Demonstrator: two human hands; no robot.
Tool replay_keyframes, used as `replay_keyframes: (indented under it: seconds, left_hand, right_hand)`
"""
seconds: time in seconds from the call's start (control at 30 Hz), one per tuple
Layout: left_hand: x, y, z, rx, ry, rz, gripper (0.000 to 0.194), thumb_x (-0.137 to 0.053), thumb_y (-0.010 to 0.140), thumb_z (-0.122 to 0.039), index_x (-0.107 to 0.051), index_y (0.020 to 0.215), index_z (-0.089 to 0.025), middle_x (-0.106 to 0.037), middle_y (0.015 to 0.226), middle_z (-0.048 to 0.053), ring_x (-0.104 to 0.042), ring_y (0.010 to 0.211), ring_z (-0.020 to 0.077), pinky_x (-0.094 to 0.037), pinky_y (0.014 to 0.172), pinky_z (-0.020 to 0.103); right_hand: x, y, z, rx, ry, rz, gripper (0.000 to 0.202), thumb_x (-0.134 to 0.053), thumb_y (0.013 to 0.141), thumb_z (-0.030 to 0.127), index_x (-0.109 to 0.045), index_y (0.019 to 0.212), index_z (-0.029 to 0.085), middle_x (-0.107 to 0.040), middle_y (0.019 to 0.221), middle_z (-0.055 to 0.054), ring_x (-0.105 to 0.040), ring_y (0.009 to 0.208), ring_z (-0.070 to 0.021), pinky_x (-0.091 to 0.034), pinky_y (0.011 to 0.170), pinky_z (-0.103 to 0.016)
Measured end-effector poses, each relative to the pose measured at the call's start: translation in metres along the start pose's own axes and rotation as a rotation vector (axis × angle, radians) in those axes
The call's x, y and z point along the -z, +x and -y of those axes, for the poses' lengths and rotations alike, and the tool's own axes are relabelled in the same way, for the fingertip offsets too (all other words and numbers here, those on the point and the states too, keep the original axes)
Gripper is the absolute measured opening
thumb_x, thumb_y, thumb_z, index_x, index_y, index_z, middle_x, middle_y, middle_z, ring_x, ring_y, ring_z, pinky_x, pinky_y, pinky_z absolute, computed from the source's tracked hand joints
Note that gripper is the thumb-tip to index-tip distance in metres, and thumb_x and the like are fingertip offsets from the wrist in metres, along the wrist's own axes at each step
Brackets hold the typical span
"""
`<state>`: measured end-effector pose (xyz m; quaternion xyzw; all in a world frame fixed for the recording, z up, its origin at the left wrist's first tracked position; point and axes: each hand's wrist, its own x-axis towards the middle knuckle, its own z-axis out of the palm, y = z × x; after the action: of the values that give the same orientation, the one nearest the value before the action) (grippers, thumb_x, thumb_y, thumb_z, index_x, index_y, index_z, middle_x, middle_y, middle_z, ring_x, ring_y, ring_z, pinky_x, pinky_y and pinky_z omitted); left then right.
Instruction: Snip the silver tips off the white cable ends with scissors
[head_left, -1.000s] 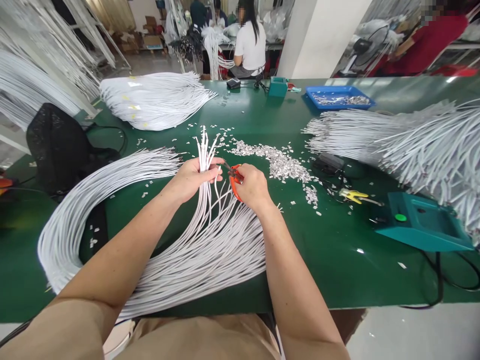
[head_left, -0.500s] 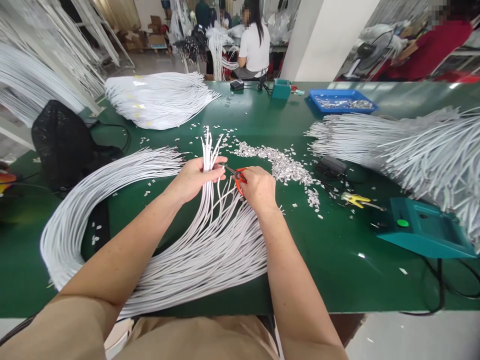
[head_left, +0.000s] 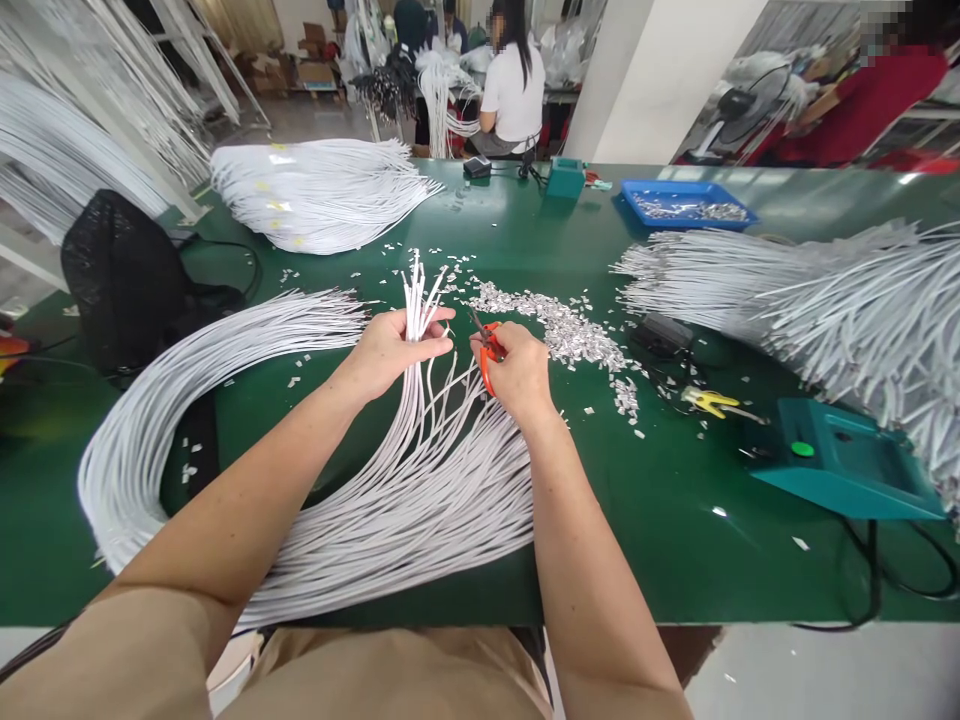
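White cable fills the near middle of the green table (head_left: 465,560): a thick fan of white cables (head_left: 420,490) runs from the near edge, just past my lap, up to my left hand (head_left: 394,350), which is closed around a bunch of them so that their cut tips stand up just beyond the fingers. My right hand (head_left: 517,372) sits just right of that bunch, wrapped around the orange-handled cutters (head_left: 487,350), dark blades pointing toward the upright tips (whether the blades are parted I cannot tell).

I judge these cables light, limp and smooth-jacketed, so a loose strand would slip or sag. The best hold looks to be close under the tips, where the left hand already pinches them.

Room for moving is fair: bare green lies near right, between my right forearm and the teal box (head_left: 847,460) with its green button. On the left a second sweep of cables (head_left: 187,390) curves round to the near-left edge, hemming that side in.

Further out, just beyond the cutters, a drift of small silvery offcuts (head_left: 559,325) spreads rightward, with yellow-handled pliers (head_left: 709,400) past it. A large sheaf of white cables (head_left: 825,290) crowds the right, another pile (head_left: 322,195) lies far left, and a blue tray (head_left: 679,195) rests near the far edge. Beyond the table, a person in a white top (head_left: 514,95) sits with their back turned.
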<state>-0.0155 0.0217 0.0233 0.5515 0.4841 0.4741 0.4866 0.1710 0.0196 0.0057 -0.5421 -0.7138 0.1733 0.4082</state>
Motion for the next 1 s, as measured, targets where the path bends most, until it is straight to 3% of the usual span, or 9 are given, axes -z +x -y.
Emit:
replay_keyframes:
  seconds: [0.3,0.47,0.57,0.8,0.9,1.0]
  left_hand:
    - [-0.001,-0.002,-0.002,-0.056,0.177,-0.005,0.047,-0.081,0.064,-0.031,-0.073,0.109,-0.018,-0.066,0.085,0.001,-0.059,0.076,0.0146,-0.047,0.080,0.033]
    - [-0.005,-0.006,-0.011,-0.077,0.324,0.010,0.038,-0.079,0.064,-0.030,-0.074,0.099,-0.016,-0.069,0.085,0.002,-0.062,0.076,0.0152,-0.048,0.078,0.030]
    - [-0.007,-0.008,-0.013,-0.101,0.387,-0.002,0.033,-0.079,0.065,-0.028,-0.074,0.094,-0.015,-0.070,0.081,0.001,-0.061,0.072,0.0147,-0.048,0.073,0.028]
    - [-0.009,-0.010,-0.011,-0.131,0.476,-0.043,0.041,-0.081,0.063,-0.034,-0.074,0.100,-0.018,-0.069,0.079,0.000,-0.061,0.071,0.0157,-0.046,0.072,0.029]
    - [-0.009,-0.009,-0.010,-0.142,0.492,-0.056,0.041,-0.081,0.063,-0.037,-0.074,0.098,-0.018,-0.069,0.078,0.000,-0.061,0.071,0.0160,-0.046,0.072,0.030]
    - [-0.009,-0.008,-0.008,-0.155,0.494,-0.063,0.038,-0.080,0.063,-0.036,-0.075,0.097,-0.018,-0.068,0.077,0.000,-0.059,0.069,0.0149,-0.046,0.071,0.030]
  right_hand:
    - [-0.005,-0.004,0.011,-0.030,0.436,-0.049,0.014,-0.061,0.082,0.027,-0.072,0.088,0.021,-0.066,0.085,-0.001,-0.059,0.075,-0.0135,-0.046,0.071,-0.027]
    - [-0.010,-0.004,0.015,0.069,0.303,-0.109,0.006,-0.064,0.078,0.022,-0.069,0.076,0.021,-0.056,0.070,0.001,-0.051,0.068,-0.0132,-0.041,0.063,-0.027]
    - [-0.011,-0.004,0.014,0.136,0.191,-0.161,0.015,-0.062,0.079,0.019,-0.062,0.065,0.020,-0.050,0.065,0.001,-0.046,0.066,-0.0136,-0.038,0.061,-0.028]
    - [-0.013,-0.004,0.009,0.260,0.046,-0.183,0.016,-0.058,0.079,0.016,-0.057,0.064,0.020,-0.054,0.067,0.000,-0.048,0.070,-0.0153,-0.040,0.066,-0.030]
    - [-0.011,-0.005,0.012,0.252,0.098,-0.183,0.016,-0.058,0.078,0.016,-0.058,0.063,0.020,-0.054,0.066,0.000,-0.048,0.069,-0.0147,-0.040,0.065,-0.029]
    - [-0.008,-0.005,0.018,0.139,0.278,-0.157,0.013,-0.059,0.078,0.018,-0.063,0.065,0.020,-0.053,0.065,0.001,-0.048,0.065,-0.0128,-0.040,0.062,-0.027]
